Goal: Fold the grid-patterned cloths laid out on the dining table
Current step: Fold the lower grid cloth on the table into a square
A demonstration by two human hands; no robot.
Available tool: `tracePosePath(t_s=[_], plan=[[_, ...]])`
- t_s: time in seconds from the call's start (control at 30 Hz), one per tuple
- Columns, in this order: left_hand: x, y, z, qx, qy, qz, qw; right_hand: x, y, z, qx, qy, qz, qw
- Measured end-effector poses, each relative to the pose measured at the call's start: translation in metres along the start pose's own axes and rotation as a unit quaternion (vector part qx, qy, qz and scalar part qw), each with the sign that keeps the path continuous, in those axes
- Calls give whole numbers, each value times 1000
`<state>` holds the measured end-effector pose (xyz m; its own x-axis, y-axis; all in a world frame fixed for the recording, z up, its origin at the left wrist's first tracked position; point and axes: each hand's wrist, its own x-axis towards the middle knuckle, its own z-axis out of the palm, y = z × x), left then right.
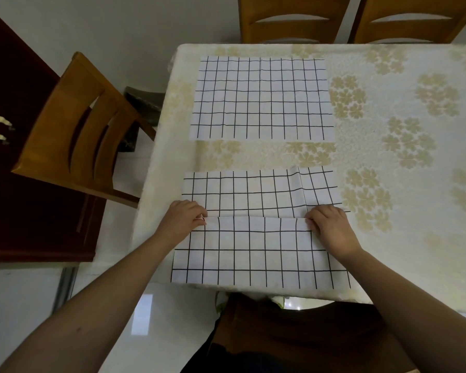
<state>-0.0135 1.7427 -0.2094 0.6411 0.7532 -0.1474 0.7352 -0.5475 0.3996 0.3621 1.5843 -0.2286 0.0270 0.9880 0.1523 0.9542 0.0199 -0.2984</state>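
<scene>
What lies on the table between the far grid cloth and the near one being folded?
In the head view, only a bare strip of the floral tablecloth separates the far grid cloth from the near grid cloth; nothing rests on it.

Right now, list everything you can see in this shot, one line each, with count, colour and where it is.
near grid cloth: one, white with black lines, at the table's near edge, part-folded.
far grid cloth: one, same pattern, flat, farther back.
tablecloth: one, cream with tan flowers, covering the table.
wooden chairs: three, tan; one left, two at the far side.
dark cabinet: one, reddish brown, far left.
left hand: pinches the folded edge's left end.
right hand: fingers pinch its right end.
</scene>
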Motion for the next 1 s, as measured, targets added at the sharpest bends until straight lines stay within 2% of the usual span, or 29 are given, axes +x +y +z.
tracePosePath(t_s=[0.47,0.6,0.8,1.0], plan=[[-5,8,-34,27,60,56,996,-8,10,-20,-72,-12,-38,997],[-7,10,-47,19,73,68,995,-10,11,-31,-72,10,-45,996],[-4,16,-70,36,75,21,996,-3,11,-57,-84,16,-39,996],[1,30,-98,101,40,-20,994,13,6,-82,-93,34,-59,993]])
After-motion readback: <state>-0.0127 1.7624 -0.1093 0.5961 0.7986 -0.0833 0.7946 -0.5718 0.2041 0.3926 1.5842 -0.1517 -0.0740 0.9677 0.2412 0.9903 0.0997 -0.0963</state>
